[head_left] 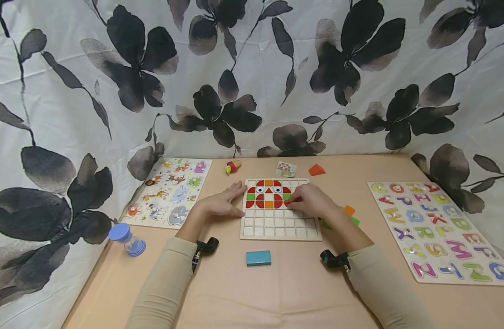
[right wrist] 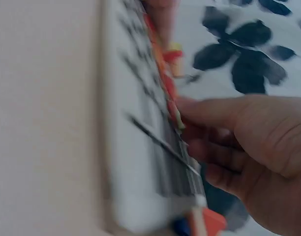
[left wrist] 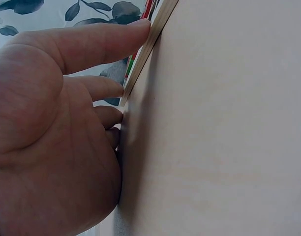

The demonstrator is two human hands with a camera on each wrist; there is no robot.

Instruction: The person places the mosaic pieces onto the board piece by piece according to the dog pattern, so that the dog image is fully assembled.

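Observation:
A white grid board (head_left: 272, 226) lies in the middle of the table. Red, green, orange and eye-marked tiles (head_left: 269, 194) fill part of its upper rows. Beside the board's left edge is my left hand (head_left: 223, 202); its thumb and fingers are extended and touch that edge in the left wrist view. My right hand (head_left: 311, 200) is over the board's right part, fingers curled. Its thumb and fingertips pinch a small red tile (head_left: 286, 204) at the right end of the pattern. The right wrist view is blurred, and the fingers partly hide this tile.
Orange and green tiles (head_left: 349, 210) lie under the right forearm. Behind the board are a pattern card (head_left: 286, 169), red-orange pieces (head_left: 316, 170) and a small toy (head_left: 233, 167). A blue box (head_left: 258, 258), sand timer (head_left: 128, 240), animal board (head_left: 165, 192) and letter board (head_left: 441, 233) surround it.

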